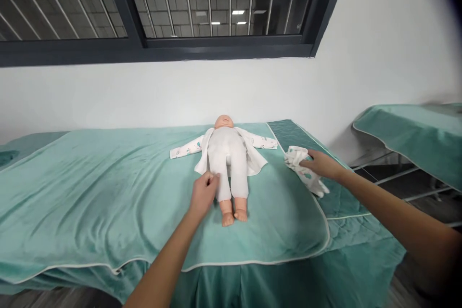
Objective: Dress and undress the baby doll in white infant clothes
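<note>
A baby doll (227, 147) lies on its back on the green bed cover, head toward the wall and bare feet toward me. Its body and legs are white. An open white baby jacket (258, 159) with printed sleeves is on its arms, which stretch out sideways. My left hand (205, 193) is curled into a loose fist beside the doll's leg, just below the jacket's hem; no item shows in it. Off to the right, my right hand (322, 164) grips a bunched white printed baby garment (305, 172), whose lower end hangs against the cover.
The green velvety cover (119, 192) has pale piping and folds on the left. Behind it rise a white wall (151, 91) and a dark-framed barred window (224, 50). Another green-covered bed (418, 127) with metal rails stands at the right, beyond a gap.
</note>
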The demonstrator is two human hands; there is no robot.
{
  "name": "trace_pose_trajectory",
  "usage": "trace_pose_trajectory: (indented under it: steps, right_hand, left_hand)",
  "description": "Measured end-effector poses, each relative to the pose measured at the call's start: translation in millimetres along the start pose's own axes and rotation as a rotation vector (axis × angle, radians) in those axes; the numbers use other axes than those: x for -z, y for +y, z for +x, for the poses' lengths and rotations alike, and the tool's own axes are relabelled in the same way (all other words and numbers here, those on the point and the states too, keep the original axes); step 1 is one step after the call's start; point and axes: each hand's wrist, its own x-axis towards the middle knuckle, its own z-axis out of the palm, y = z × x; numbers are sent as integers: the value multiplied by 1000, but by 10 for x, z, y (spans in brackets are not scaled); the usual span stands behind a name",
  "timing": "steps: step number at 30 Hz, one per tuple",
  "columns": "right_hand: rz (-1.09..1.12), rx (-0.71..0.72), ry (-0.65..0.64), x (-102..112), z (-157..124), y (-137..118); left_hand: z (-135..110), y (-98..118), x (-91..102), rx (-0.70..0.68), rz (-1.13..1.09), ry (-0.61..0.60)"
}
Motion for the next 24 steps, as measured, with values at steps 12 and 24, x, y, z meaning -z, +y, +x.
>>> trace_pose_trajectory:
  steps: [12, 24]
  right_hand:
    - [1189, 175, -431, 341, -623, -1737]
    - [1526, -36, -669, -135, -899, -1897]
  left_hand:
    - [-809, 120, -174, -959, 731, -378]
    - [-564, -32, -298, -1208, 864, -239]
